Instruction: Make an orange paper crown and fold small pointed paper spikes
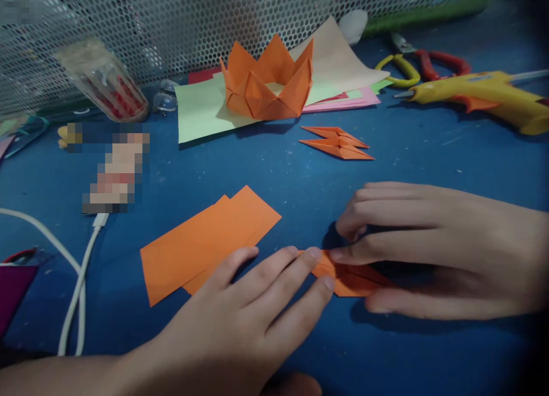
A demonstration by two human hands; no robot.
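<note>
Low in the middle, my left hand (257, 304) lies with its fingers stretched out, fingertips pressing on a folded piece of orange paper (355, 282). From the right side my right hand (429, 242) grips the same piece, its index finger on top and its thumb at the near edge. My hands cover parts of this paper. Beside my left hand, flat orange paper rectangles (201, 242) overlap on the blue table. Two slim folded orange pieces (338, 143) lie farther back, close together. Behind them stands a pointed ring of folded orange paper (270, 87).
Colored paper sheets (201, 113) lie under the ring. A yellow glue gun (476, 93) and pliers (441, 64) are at the back right. A tilted jar (107, 84) leans near the perforated metal panel (180, 30). A white cable (81, 287) runs down the left.
</note>
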